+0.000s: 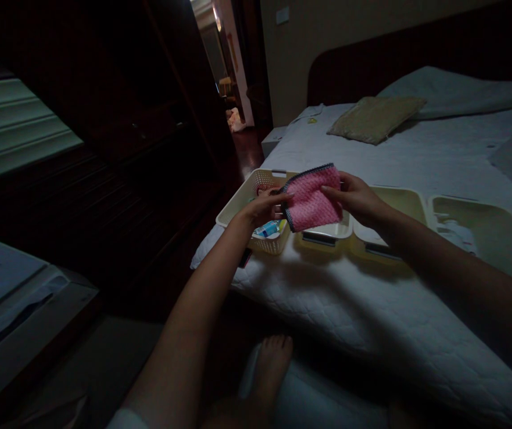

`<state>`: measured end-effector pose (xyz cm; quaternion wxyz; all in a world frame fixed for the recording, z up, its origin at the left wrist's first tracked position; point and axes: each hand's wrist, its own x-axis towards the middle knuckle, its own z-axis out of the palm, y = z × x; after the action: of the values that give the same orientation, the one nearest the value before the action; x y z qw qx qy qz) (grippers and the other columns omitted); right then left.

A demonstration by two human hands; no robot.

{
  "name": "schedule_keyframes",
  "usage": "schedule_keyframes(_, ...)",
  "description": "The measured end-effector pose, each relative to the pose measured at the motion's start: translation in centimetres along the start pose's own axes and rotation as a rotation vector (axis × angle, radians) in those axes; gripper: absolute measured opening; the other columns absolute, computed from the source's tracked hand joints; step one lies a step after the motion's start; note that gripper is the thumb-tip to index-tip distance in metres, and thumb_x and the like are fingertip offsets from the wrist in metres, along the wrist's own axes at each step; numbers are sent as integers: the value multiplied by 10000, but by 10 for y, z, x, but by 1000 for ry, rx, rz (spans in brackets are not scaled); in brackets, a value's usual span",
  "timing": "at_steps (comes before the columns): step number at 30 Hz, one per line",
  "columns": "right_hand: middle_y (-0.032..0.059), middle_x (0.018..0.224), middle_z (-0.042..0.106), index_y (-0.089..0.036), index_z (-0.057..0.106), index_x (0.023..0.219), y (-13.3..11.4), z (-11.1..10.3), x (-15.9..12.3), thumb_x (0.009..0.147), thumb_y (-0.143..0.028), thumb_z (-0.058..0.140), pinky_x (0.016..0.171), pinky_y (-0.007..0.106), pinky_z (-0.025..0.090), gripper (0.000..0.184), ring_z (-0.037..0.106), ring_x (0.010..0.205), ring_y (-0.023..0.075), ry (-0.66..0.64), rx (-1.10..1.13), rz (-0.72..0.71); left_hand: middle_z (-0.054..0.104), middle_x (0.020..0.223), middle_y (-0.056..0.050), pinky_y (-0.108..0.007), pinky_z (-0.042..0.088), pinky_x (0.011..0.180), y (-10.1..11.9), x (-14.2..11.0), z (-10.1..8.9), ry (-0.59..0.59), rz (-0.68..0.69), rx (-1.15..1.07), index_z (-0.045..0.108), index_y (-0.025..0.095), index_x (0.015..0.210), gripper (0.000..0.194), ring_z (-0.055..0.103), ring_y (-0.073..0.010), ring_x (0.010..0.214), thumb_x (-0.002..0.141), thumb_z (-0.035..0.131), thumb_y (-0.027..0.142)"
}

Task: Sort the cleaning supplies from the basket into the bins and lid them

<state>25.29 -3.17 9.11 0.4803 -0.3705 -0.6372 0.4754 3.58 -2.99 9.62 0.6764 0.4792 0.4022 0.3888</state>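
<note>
I hold a small pink knitted cloth (312, 197) with a dark edge in both hands, above the bed's near edge. My left hand (262, 208) pinches its left side, fingers closed on the dark border. My right hand (355, 197) grips its right side with thumb on top. Just below and behind the cloth sits a cream perforated basket (242, 198) with small items inside, among them a blue-and-white packet (268, 229).
Cream plastic trays (405, 201) (492, 229) lie in a row on the white quilted bed (372, 310). A tan pillow (374, 118) and a grey pillow (452, 89) lie further back. Dark wardrobe at left, open doorway (233, 71) beyond, my bare foot (270, 363) below.
</note>
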Motion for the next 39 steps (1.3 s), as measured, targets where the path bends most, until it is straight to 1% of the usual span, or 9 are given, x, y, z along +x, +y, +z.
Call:
schedule_keyframes(4,58,904,654,-181,598,950,4,-1,2,631,-530,747,730,347,495,496,605,820,197,73,-8,-45,674,838,-25,-302,501,790,-7,9,-1,64,0,-197,615,151,870,312,629,-121,732,614,793,161)
schedule_keyframes(8,66,944,654,-199,581,977,9,-1,5,647,-549,728,752,356,502,503,607,860,204,120,-25,-67,666,772,-28,-295,520,774,-11,16,7,121,-17,-311,632,143,857,184,628,-125,705,715,717,223)
schedule_keyframes(13,63,962,659,-218,567,984,8,-2,4,688,-535,703,742,348,516,455,614,853,197,148,-34,-57,691,812,-64,-344,536,779,-11,13,15,-5,-64,-237,642,143,899,196,655,-167,749,732,706,225)
schedule_keyframes(15,60,941,662,-213,577,990,7,-4,2,701,-505,705,691,330,521,431,612,785,180,103,-13,-1,693,821,-47,-301,528,755,-11,12,15,-6,10,-184,637,142,914,231,642,-136,713,698,717,150)
schedule_keyframes(18,55,872,664,-191,598,1003,5,-9,-3,692,-412,738,575,286,506,406,581,644,140,-50,27,169,682,808,-7,-251,501,707,-10,11,11,55,104,-138,625,145,919,294,610,-96,655,648,719,80)
schedule_keyframes(22,60,827,671,-174,619,978,8,-15,-5,661,-297,764,582,307,532,370,593,609,141,-163,57,318,660,795,5,-241,469,690,-11,11,5,88,119,-123,622,141,890,296,591,-89,655,621,720,66)
schedule_keyframes(29,83,958,699,-194,663,1009,9,-17,3,680,-232,724,710,364,562,336,652,747,174,-38,86,221,660,808,17,-237,468,687,-9,9,2,133,110,-120,619,158,885,296,587,-88,657,621,669,34)
schedule_keyframes(33,73,976,704,-205,683,1005,9,-18,4,682,-212,702,736,378,562,324,667,790,189,-30,104,181,664,758,25,-227,483,666,-6,10,1,140,105,-123,614,157,837,273,591,-90,637,616,632,-3)
schedule_keyframes(39,68,858,699,-181,688,879,6,-20,3,674,-194,703,757,398,565,205,664,759,188,-19,131,218,678,743,1,-228,512,716,-7,12,-4,137,121,-128,661,147,812,270,623,-94,667,638,553,-27)
